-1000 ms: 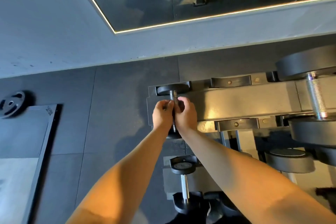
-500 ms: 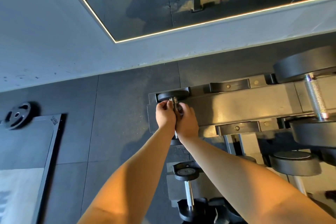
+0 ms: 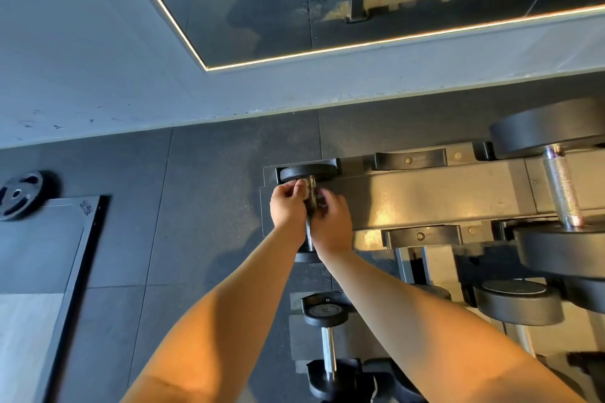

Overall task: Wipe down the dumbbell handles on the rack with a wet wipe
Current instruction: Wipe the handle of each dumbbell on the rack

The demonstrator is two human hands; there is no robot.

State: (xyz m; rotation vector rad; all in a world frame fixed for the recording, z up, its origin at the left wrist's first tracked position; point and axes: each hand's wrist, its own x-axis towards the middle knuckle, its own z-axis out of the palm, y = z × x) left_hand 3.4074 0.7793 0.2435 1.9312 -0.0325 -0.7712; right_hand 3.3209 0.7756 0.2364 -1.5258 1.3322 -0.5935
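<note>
The left hand (image 3: 288,208) is pinching the wet wipe (image 3: 303,188) against the dumbbell handle (image 3: 312,196) — the right hand (image 3: 331,224) is curling round it.

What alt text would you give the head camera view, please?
The left hand and right hand hold a white wipe around the handle of a small dumbbell at the left end of a gym rack. A larger dumbbell rests further right; a weight plate lies on the floor.

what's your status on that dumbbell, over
left grip, right grip both pinch wet wipe. wipe on small dumbbell handle. nothing blocks handle.
</note>
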